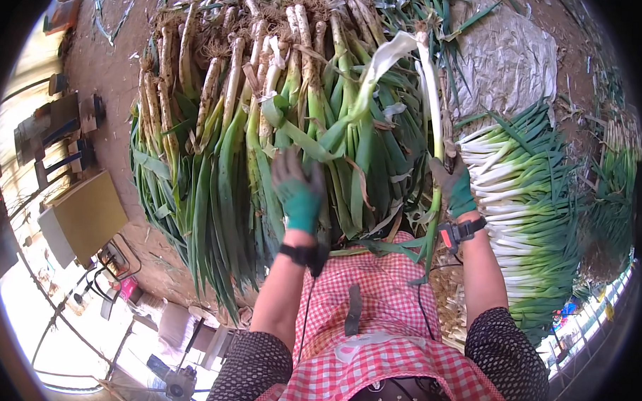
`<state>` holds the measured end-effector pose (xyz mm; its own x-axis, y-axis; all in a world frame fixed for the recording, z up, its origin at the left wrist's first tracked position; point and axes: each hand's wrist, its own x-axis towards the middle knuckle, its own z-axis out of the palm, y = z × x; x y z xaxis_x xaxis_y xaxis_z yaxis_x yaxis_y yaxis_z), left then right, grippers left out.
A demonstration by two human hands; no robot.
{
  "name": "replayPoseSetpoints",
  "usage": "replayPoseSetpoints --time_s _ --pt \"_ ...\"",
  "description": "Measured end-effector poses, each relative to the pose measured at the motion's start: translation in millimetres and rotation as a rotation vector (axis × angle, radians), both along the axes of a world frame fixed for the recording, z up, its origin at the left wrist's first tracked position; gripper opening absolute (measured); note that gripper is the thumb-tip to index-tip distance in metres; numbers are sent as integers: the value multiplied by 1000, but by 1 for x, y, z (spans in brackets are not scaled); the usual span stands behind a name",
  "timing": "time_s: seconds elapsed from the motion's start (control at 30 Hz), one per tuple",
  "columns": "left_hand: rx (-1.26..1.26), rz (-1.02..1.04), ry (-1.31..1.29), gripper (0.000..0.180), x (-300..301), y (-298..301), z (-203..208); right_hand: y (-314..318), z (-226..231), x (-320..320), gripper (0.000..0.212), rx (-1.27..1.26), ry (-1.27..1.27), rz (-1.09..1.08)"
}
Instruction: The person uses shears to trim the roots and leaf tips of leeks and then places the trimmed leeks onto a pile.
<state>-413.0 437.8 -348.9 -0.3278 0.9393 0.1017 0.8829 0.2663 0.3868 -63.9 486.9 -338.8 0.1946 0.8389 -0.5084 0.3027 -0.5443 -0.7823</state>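
Note:
My right hand [454,185], in a green and grey glove, is closed around the stalk of a long green onion [432,98]. The onion stands nearly upright in the view, white stem and roots at the top, green leaves trailing down over my apron. From near its root end a pale strip of outer leaf [386,61] curls away to the left. My left hand [296,192], gloved alike, rests with fingers stretched out over the leaves of a big heap of unpeeled green onions [231,148]. Brown, soil-covered roots point away from me.
Cleaned green onions [512,207] lie stacked at the right, white stems toward me. Beyond them are a crumpled pale sheet [506,58] and another onion pile [619,161]. At the left stand a tan box [87,217] and a fan [176,386].

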Motion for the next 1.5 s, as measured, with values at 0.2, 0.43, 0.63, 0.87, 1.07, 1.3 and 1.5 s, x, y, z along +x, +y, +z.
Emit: replayPoseSetpoints --time_s 0.2,0.43,0.63,0.87,1.07,1.3,1.5 --pt "-395 161 -177 57 16 55 -21 4 -58 23 54 -154 -527 193" --pt "-484 180 -290 67 40 58 -28 -38 16 -96 47 -108 -258 663" --pt "-513 330 -1374 49 37 53 -38 -39 30 -116 46 -137 -245 590" --pt "-291 336 -1320 40 31 42 -60 -36 49 -111 47 -88 -221 673" --pt "-278 284 -1178 44 28 47 -49 -36 79 -113 49 -132 -218 683" --pt "-325 183 -783 34 9 34 -77 -37 88 -118 52 -48 -196 668" --pt "-246 322 -948 35 7 40 -71 -31 93 -132 42 -79 -237 713"
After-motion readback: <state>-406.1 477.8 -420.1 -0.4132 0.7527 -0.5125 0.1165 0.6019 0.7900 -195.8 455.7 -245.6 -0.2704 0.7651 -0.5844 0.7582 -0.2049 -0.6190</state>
